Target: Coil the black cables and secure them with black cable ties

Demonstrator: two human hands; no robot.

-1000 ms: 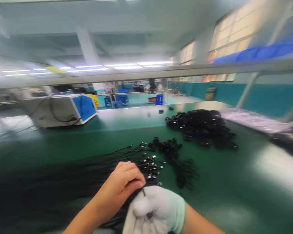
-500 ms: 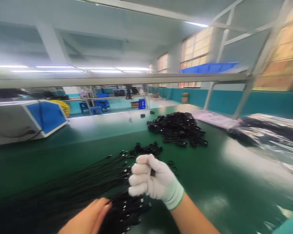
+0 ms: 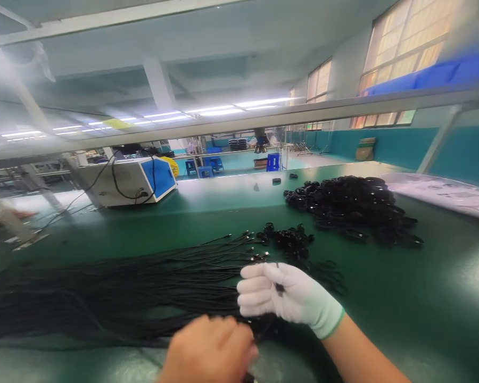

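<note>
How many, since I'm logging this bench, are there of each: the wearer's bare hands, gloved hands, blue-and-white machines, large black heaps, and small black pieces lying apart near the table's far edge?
Bare left hand: 1
Gloved right hand: 1
Blue-and-white machine: 1
Large black heap: 1
Small black pieces: 2
Total: 6

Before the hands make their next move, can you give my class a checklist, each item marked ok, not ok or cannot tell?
1. Gloves worn on both sides: not ok; the right hand is gloved, the left hand bare.
2. Left grip: cannot tell; the hand is blurred, its fingers curled.
3. Dark spot at the right palm identified: cannot tell; too small.
4. Black cables separated: not ok; they overlap.
5. Large black pile apart from the cables: ok.
</note>
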